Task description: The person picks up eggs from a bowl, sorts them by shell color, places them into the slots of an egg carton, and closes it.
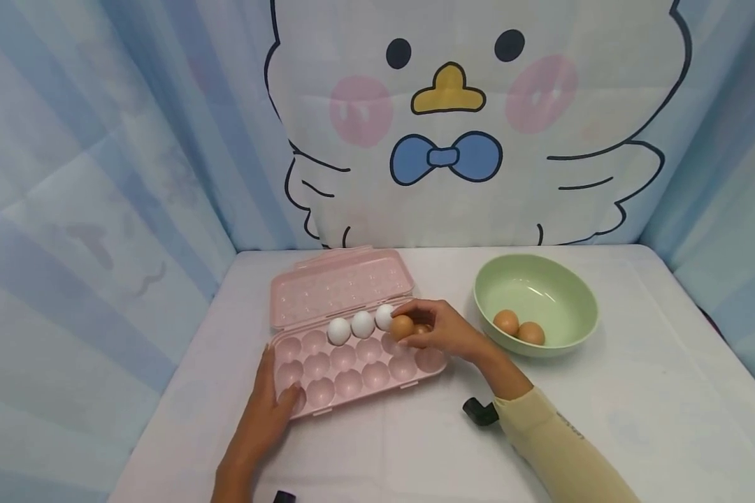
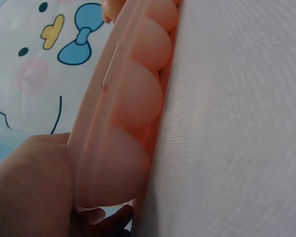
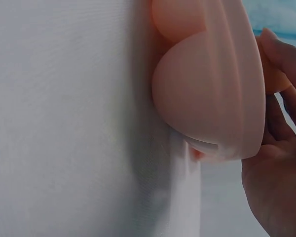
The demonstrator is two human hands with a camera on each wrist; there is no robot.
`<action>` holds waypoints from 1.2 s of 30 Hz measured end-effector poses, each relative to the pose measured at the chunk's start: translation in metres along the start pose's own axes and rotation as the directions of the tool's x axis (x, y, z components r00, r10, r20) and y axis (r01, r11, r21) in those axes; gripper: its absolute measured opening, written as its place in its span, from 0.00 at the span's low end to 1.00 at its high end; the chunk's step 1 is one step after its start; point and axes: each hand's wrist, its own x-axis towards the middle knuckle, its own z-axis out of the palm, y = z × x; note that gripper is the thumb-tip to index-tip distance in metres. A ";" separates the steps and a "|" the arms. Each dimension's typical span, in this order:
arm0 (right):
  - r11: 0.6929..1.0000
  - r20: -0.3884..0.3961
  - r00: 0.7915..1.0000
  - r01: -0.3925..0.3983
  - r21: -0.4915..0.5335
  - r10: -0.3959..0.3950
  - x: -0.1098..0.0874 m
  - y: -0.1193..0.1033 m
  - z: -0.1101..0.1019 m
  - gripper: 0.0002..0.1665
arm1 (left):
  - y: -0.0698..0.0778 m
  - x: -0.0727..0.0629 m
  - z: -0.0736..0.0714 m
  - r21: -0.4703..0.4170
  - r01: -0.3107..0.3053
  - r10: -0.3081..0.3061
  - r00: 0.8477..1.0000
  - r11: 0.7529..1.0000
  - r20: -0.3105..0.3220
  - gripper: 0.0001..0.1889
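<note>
A pink egg tray [image 1: 349, 382] lies on the white table, its lid [image 1: 342, 286] folded back behind it. Three white eggs [image 1: 362, 324] sit side by side in the back row. My right hand [image 1: 443, 328] is over the tray's right end and pinches a brown egg [image 1: 402, 327] between thumb and fingers. Another brown egg [image 1: 423, 330] shows partly beneath that hand. In the right wrist view the pinched egg [image 3: 274, 74] is mostly hidden behind the tray's rim. My left hand [image 1: 268, 405] grips the tray's left end, thumb over the front corner; the left wrist view shows fingers under the edge.
To the right of the tray stands a green bowl [image 1: 544, 293] with two brown eggs [image 1: 519, 328] inside. A black object [image 1: 480, 412] is beside the right sleeve, and another black piece [image 1: 284, 497] shows at the bottom edge. Curtains [image 1: 132, 209] hang around the table.
</note>
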 end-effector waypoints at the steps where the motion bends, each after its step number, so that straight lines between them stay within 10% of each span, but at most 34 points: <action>1: 1.000 0.001 1.000 0.003 -0.007 -0.003 0.000 0.001 0.001 0.30 | 0.000 0.000 0.000 0.001 -0.001 0.001 1.000 1.000 0.000 0.47; 18: 0.933 -0.019 0.999 0.041 -0.357 -0.050 0.000 0.008 0.011 0.28 | 0.001 0.002 -0.004 0.001 -0.011 0.011 1.000 1.000 0.007 0.47; 36: 0.987 -0.031 1.000 -0.006 -0.161 0.001 -0.003 0.011 0.007 0.25 | 0.003 -0.001 -0.002 0.006 0.001 -0.001 1.000 1.000 0.018 0.46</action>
